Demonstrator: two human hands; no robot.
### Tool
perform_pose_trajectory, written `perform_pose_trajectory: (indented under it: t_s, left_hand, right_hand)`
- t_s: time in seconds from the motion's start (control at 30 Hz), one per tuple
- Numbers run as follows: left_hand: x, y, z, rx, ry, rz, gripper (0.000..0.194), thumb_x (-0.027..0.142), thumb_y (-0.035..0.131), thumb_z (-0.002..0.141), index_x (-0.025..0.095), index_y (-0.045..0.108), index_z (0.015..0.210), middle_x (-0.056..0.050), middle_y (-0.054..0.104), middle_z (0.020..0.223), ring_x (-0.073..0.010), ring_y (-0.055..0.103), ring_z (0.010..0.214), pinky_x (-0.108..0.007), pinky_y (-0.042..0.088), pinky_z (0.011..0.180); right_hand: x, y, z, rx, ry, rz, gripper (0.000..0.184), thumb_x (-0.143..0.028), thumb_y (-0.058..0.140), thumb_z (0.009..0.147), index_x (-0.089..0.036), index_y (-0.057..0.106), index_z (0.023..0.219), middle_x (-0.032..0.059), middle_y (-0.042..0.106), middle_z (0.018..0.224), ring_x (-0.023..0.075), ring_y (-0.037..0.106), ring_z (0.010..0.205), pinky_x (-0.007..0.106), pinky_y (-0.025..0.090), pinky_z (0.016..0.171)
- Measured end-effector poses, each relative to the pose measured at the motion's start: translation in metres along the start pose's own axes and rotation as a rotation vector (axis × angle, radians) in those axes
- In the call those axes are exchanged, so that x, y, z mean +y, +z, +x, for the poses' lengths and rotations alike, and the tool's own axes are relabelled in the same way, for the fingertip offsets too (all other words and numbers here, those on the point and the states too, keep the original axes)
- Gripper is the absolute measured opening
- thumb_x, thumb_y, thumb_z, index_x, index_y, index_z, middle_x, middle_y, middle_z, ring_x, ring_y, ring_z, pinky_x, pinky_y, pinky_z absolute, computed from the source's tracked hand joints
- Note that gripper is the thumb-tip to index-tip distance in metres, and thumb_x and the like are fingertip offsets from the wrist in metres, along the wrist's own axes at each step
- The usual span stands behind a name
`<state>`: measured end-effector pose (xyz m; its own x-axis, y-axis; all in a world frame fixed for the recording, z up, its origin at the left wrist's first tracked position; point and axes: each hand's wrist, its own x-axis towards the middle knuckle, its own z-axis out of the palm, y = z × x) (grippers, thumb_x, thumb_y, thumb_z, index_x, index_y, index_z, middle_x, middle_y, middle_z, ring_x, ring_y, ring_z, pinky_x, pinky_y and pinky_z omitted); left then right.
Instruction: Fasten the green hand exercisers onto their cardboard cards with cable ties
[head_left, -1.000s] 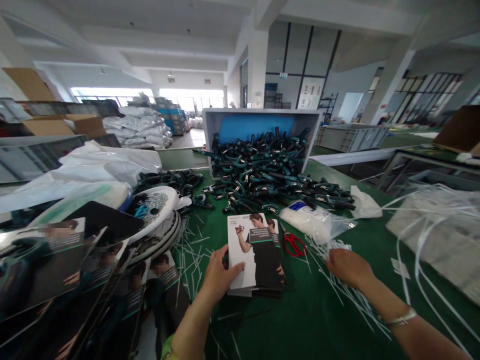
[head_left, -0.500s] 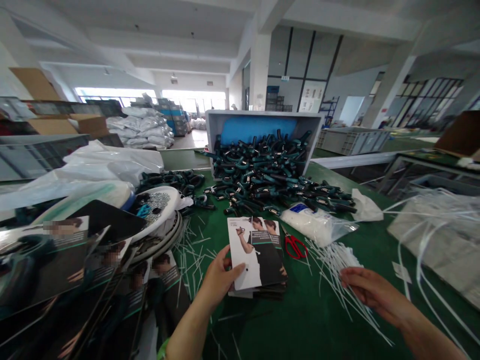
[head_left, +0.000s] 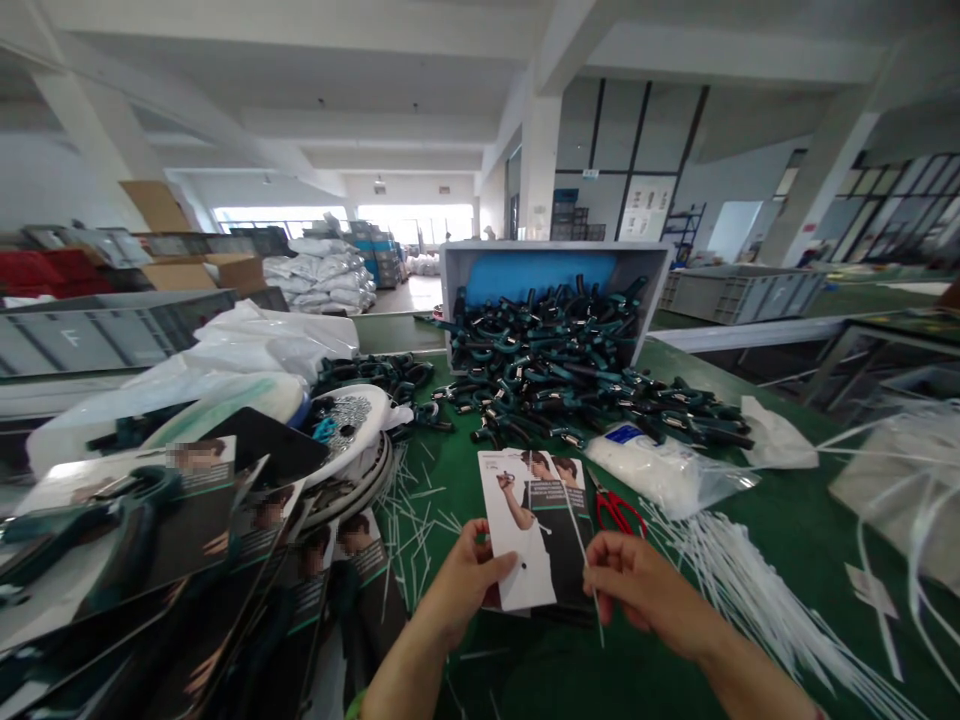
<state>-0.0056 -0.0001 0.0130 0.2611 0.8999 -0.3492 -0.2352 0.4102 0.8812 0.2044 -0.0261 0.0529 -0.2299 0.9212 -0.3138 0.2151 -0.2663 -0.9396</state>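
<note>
Our left hand (head_left: 463, 585) grips a glossy printed paper card (head_left: 525, 530) above the green workbench (head_left: 525, 670), while our right hand (head_left: 645, 590) seems to pinch a thin white plastic cable tie (head_left: 594, 600) against it.

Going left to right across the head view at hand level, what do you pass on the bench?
Fanned printed cards → left hand → printed card → right hand → loose white cable ties
</note>
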Motion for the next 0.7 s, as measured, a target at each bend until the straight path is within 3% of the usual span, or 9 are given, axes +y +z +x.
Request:
perform_pose_trajectory:
  t_s: [0.3,0.47,0.6,0.7]
  left_hand:
    - [-0.001,0.003,0.001,0.032,0.003,-0.052,0.058,0.032,0.077,0.054,0.021,0.039,0.096,-0.003,0.065,0.082,-0.0187,0.063,0.065,-0.028,0.049,0.052]
    - [0.0,0.011,-0.004,0.028,0.031,-0.136,0.059,0.032,0.077,0.055,0.021,0.04,0.099,-0.004,0.065,0.085,-0.0187,0.063,0.068,-0.029,0.05,0.055]
    - [0.0,0.018,-0.007,0.023,0.058,-0.204,0.058,0.032,0.077,0.057,0.02,0.039,0.1,-0.003,0.064,0.087,-0.0165,0.063,0.066,-0.028,0.05,0.056]
    - [-0.001,0.019,-0.008,0.008,0.067,-0.229,0.056,0.032,0.075,0.061,0.02,0.039,0.101,-0.003,0.064,0.087,-0.0156,0.062,0.066,-0.027,0.05,0.056]
  right_hand:
    - [0.002,0.011,0.006,0.018,-0.029,-0.032,0.019,-0.033,0.058,0.071,-0.017,0.047,0.072,-0.0022,0.062,0.062,0.0074,0.056,0.044,0.013,0.023,0.031]
    - [-0.007,0.019,0.009,0.21,-0.237,-0.013,0.025,-0.043,0.052,0.078,-0.019,0.046,0.073,-0.0016,0.061,0.058,0.0084,0.053,0.043,0.018,0.04,0.038]
    - [-0.004,0.032,0.014,0.305,-0.377,-0.026,0.026,-0.045,0.05,0.081,-0.02,0.043,0.078,0.0027,0.063,0.074,0.0126,0.061,0.059,0.022,0.05,0.048]
    - [0.004,0.038,0.017,0.301,-0.444,-0.099,0.024,-0.044,0.046,0.084,-0.021,0.043,0.08,0.005,0.062,0.082,0.0158,0.064,0.072,0.023,0.052,0.052]
